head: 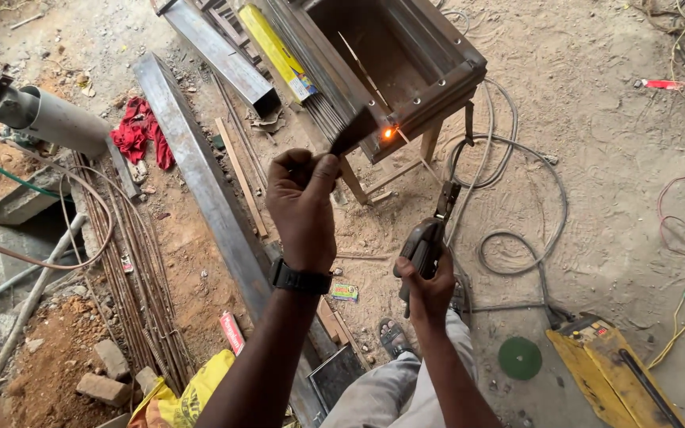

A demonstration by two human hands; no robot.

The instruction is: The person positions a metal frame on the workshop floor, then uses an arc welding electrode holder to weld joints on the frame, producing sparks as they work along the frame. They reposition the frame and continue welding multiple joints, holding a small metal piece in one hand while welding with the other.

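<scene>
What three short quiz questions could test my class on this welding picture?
1. True or false: the left hand holds a dark flat shield beside the glowing orange weld spot.
2. Which hand grips the grey electrode holder?
3. The round green disc lies: A) on the sandy ground, B) inside the rusty metal box frame.

Key: 1 true; 2 the right hand; 3 A.

A long yellow box (277,51) with a coloured label at its lower end lies slanted on the ground at the top, beside the metal frame. A small green and yellow packet (344,292) lies in the sand near the middle. A small red packet (231,331) lies lower left of it
</scene>
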